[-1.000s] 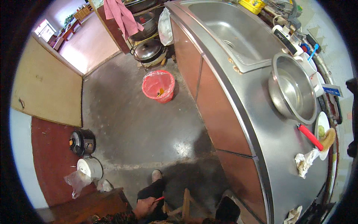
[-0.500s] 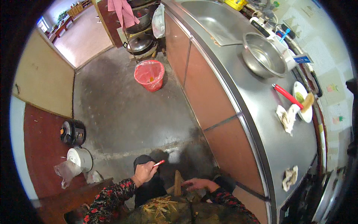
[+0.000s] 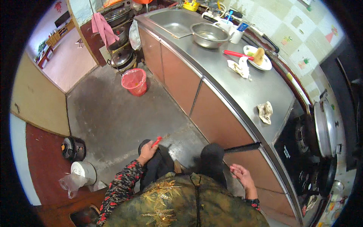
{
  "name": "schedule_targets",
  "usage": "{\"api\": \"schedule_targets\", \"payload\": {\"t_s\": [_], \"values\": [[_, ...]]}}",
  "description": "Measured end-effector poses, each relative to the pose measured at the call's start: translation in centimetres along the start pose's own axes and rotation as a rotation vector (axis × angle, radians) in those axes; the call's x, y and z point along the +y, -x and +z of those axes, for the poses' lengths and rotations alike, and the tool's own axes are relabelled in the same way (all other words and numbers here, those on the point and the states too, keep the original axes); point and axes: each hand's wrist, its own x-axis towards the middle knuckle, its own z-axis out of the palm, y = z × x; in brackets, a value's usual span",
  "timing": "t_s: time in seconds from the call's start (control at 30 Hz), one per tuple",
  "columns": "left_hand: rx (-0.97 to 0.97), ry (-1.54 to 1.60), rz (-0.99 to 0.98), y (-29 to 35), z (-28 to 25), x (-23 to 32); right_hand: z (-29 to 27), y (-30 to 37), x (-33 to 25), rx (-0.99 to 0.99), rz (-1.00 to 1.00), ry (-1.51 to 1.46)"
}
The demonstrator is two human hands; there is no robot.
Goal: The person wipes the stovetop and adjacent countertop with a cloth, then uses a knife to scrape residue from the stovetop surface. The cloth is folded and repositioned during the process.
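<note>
My left hand point(image 3: 147, 152) is closed around a slim red stick-like object point(image 3: 157, 142), whose exact kind I cannot make out. That hand rests above my dark-trousered left knee. My right hand point(image 3: 242, 176) is raised beside the brown cabinet front point(image 3: 216, 120), right of my other knee. Its fingers are loosely curled and apart, with nothing in them. A bit of wood point(image 3: 178, 166) shows between my legs, mostly hidden by my jacket.
On the steel counter point(image 3: 227, 89) lie a metal basin point(image 3: 210, 36), a red-handled brush point(image 3: 242, 55), a white plate point(image 3: 264, 65) and rags point(image 3: 265, 112). A black stove point(image 3: 294, 145) stands right. A red bin point(image 3: 134, 82) and cookers point(image 3: 74, 149) are on the floor.
My right hand has left the wood between my legs and moved right toward the cabinet. My left hand still holds the red object. The view has tilted up and turned right, showing the stove.
</note>
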Motion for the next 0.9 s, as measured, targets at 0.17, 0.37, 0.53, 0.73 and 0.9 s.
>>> {"api": "schedule_targets", "payload": {"t_s": [0.17, 0.37, 0.53, 0.73, 0.9], "values": [[0.058, 0.640, -0.426, 7.9, -4.4, -3.6, -2.1, 6.0, 14.2, 0.006, 0.179, 0.328], [-0.257, 0.410, -0.797, 23.6, -3.3, -8.8, -3.7, 9.2, 21.1, 0.013, 0.394, 0.341], [-0.389, 0.296, -1.012, 29.5, -2.0, -9.1, -4.6, 8.0, 17.8, 0.020, 0.325, 0.334], [-0.327, 0.284, -0.911, 25.6, -2.0, -6.3, -5.6, 2.1, 8.7, 0.051, 0.060, 0.336], [-0.256, 0.285, -0.744, 19.7, -2.4, -2.6, -4.7, -6.1, 0.1, 0.060, -0.184, 0.407]]}}
